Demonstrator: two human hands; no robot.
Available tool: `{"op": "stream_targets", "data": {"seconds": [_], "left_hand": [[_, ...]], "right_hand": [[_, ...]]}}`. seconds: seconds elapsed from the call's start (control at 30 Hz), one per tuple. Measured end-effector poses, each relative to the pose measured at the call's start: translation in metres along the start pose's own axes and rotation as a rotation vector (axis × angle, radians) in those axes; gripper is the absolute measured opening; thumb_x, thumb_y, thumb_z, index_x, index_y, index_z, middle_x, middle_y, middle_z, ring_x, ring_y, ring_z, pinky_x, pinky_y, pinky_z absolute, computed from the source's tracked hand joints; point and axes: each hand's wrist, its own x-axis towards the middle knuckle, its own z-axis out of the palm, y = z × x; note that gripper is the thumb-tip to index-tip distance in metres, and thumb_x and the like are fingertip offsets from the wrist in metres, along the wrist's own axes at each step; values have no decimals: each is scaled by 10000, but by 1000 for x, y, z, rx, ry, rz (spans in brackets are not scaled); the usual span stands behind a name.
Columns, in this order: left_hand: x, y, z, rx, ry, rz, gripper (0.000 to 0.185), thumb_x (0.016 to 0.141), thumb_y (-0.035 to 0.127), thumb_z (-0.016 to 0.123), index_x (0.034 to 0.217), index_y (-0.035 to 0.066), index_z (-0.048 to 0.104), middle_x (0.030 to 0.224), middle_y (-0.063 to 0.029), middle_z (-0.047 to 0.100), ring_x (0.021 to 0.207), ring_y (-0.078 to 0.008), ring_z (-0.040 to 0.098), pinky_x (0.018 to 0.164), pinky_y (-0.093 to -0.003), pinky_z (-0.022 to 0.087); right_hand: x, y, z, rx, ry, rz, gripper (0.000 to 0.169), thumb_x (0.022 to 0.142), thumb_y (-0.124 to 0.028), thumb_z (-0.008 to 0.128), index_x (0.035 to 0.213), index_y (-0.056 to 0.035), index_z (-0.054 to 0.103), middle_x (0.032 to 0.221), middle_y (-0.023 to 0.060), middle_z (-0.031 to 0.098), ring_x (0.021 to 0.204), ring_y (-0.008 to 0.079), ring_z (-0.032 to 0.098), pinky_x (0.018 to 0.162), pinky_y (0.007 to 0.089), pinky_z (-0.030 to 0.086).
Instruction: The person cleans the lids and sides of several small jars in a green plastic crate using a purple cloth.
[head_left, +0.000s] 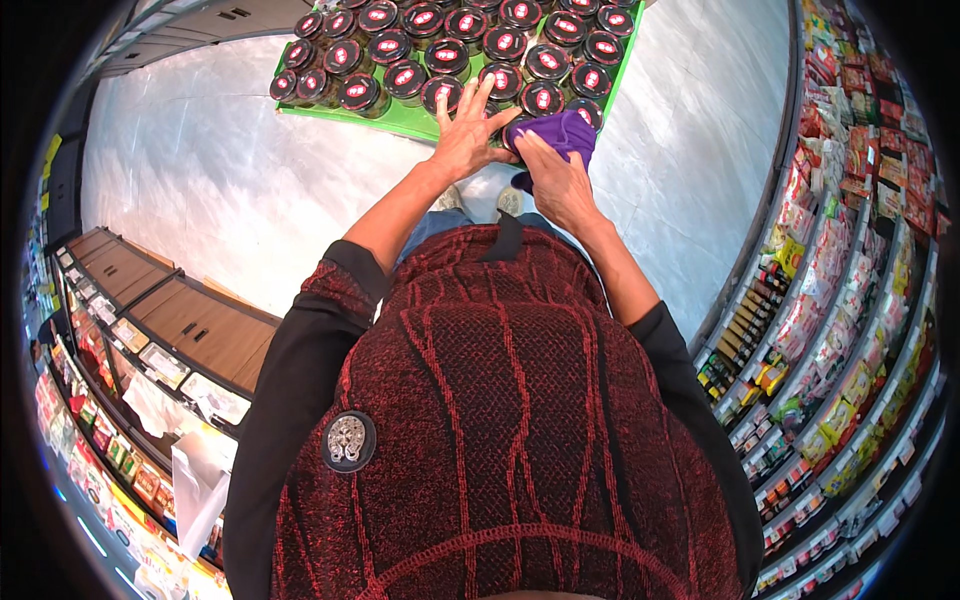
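Note:
Several glass jars with black lids and red-and-white labels (446, 55) stand in rows on a green display tray (375, 124). My left hand (471, 135) is at the tray's front edge, fingers spread over the lids. Its thumb and forefinger sit around the side of a front jar (498, 135), mostly hidden by the hand and the cloth. My right hand (559, 180) grips a purple cloth (562, 135) and presses it against that jar's right side. Part of the cloth drapes over the tray's front right corner.
Curved shelves of packaged goods (817, 300) run along the right. Wooden cabinets (195, 330) and a shelf of packets (135, 465) stand at the lower left, beside a white box (199, 487). Pale glossy floor (225, 172) surrounds the tray. My shoes (509, 200) are just before it.

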Motion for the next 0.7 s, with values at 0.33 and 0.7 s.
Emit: {"op": "stream_targets", "data": {"seconds": [0.33,0.7], "left_hand": [[1,-3,8,13,58,-10,683,635,391,836,1275,345,601,1592,-124,143,1462,-339,169,1116,-660,-6],[-1,-2,8,-18,93,-8,675,624,434,834,1254,295,633,1586,-119,176,1455,-335,192,1108,-660,16]], "right_hand": [[-11,-10,-8,-56,-63,-17,584,813,41,486,1390,-28,424,1431,173,474,1322,254,468,803,437,395],[-15,-9,-11,-106,-20,-26,572,802,29,506,1368,-26,443,1401,158,510,1310,246,489,788,443,396]]}}
